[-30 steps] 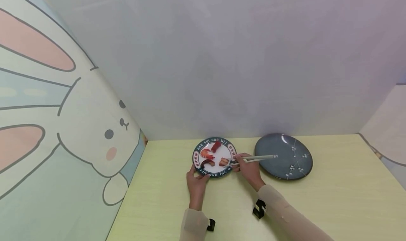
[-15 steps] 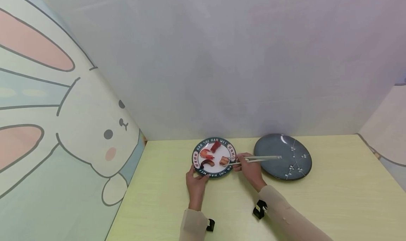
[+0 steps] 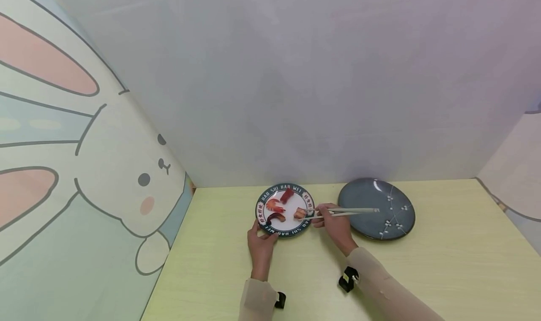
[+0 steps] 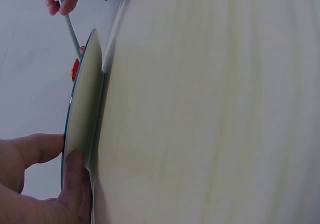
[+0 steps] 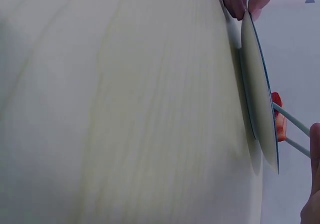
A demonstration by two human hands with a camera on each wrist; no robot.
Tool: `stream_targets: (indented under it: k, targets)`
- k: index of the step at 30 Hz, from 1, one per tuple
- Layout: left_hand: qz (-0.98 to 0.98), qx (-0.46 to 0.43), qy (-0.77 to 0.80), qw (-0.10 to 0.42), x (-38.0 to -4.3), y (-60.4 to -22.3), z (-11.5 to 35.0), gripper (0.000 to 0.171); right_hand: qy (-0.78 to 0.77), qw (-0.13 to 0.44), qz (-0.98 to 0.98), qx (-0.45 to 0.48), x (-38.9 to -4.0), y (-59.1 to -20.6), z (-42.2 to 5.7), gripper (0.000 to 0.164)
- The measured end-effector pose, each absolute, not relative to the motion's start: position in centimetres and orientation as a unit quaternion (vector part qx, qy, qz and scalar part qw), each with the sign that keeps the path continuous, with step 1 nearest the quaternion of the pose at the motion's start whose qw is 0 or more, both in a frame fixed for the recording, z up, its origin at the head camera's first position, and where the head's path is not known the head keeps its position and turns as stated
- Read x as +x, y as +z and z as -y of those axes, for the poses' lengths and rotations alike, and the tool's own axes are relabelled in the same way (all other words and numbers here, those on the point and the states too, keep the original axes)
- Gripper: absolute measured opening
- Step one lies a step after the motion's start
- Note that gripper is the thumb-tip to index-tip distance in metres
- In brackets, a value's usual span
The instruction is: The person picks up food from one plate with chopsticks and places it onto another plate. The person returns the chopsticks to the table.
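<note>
My left hand (image 3: 260, 248) grips the near-left rim of a round white plate (image 3: 291, 233) with a dark green lettered border. In the left wrist view, fingers lie on both faces of that rim. My right hand (image 3: 336, 228) holds a pair of pale chopsticks (image 3: 355, 210) over the plate's right side. Their tips lie on either side of a small orange-and-white food piece (image 3: 299, 213). A shrimp (image 3: 274, 205), a red food slice (image 3: 287, 195) and a brownish-red octopus tentacle (image 3: 276, 217) rest on the plate. In the right wrist view, the plate's underside (image 5: 254, 79) hides most of the food.
A dark grey-blue oval plate (image 3: 367, 196) with white blossom branches stands on the pale wood-grain table (image 3: 220, 246), just right of my right hand. Behind the table rises a grey wall (image 3: 296, 86). A rabbit mural (image 3: 114, 171) covers the left wall.
The chopsticks' rear ends have shifted a little to the right. Between the tips, the orange-and-white piece has moved slightly right and back on the plate. My left hand stays on the rim.
</note>
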State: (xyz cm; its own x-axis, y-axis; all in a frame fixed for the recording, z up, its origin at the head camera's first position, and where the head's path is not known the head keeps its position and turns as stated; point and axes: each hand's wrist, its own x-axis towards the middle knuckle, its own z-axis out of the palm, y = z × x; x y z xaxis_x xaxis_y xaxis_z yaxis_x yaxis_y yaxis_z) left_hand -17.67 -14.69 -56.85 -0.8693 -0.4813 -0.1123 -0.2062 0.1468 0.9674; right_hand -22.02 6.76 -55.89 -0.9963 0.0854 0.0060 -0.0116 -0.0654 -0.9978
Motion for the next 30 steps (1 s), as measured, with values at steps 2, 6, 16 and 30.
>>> stream_targets:
  k: [2,6,16,30]
  targets:
    - [0.748,0.23,-0.612,0.112,-17.6,-56.8,14.7,0.083,0.731,0.036,0.681,-0.029,-22.0,-55.8,-6.9,0.029]
    - [0.746,0.23,-0.615,0.112,-17.5,-56.7,14.6,0.083,0.732,0.042,0.679,-0.028,-22.1,-55.8,-7.1,0.028]
    - [0.752,0.228,-0.609,0.111,-17.6,-56.7,14.7,0.084,0.731,0.054,0.68,-0.027,-22.1,-55.8,-7.9,0.028]
    - [0.748,0.236,-0.611,0.11,-17.5,-56.7,14.6,0.084,0.741,0.085,0.665,-0.038,-22.0,-55.2,-10.1,0.03]
